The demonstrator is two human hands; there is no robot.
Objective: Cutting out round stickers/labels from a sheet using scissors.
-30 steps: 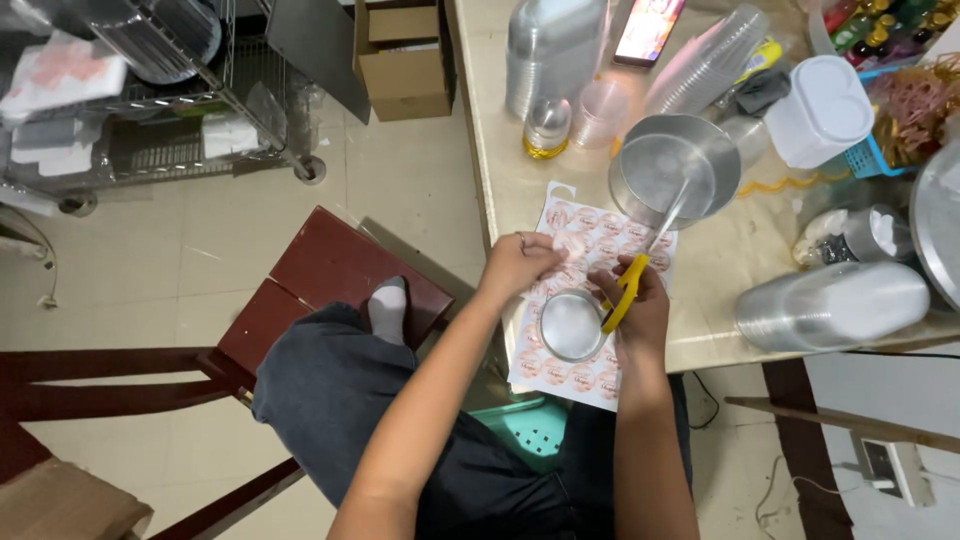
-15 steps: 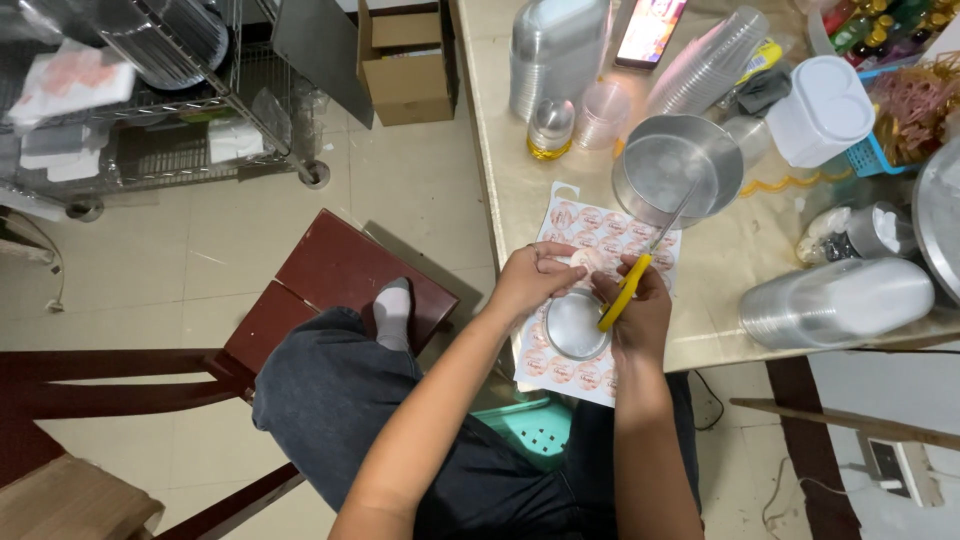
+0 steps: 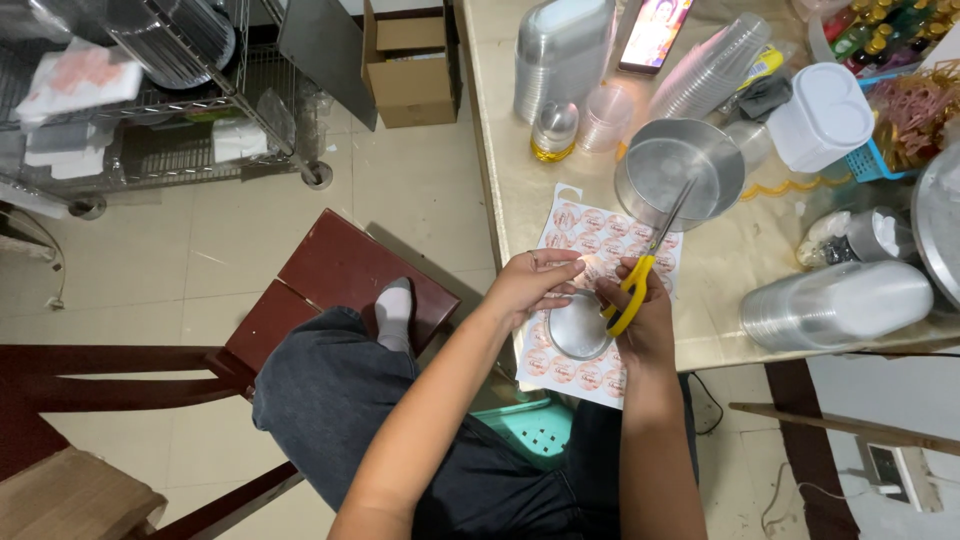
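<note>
My right hand [image 3: 640,310] grips yellow-handled scissors [image 3: 640,270], their blades pointing up toward a round metal pan [image 3: 680,175]. My left hand [image 3: 535,285] pinches something small at the fingertips, right beside the scissors; what it is I cannot make out. Under both hands lies a white sticker sheet [image 3: 590,235] printed with round pink labels, overhanging the table's front edge. A clear round lid [image 3: 578,328] rests on the sheet just below my hands.
The beige table [image 3: 720,290] holds stacks of clear plastic cups [image 3: 835,300], lidded containers [image 3: 565,50], a white tub [image 3: 820,115], a small bottle [image 3: 553,130] and a phone [image 3: 655,30]. A dark red stool [image 3: 320,290], a cardboard box [image 3: 410,60] and a wire rack [image 3: 150,110] stand on the tiled floor.
My left hand has slid slightly right and closer to the scissors. The scissors' blades have tilted a little more upright.
</note>
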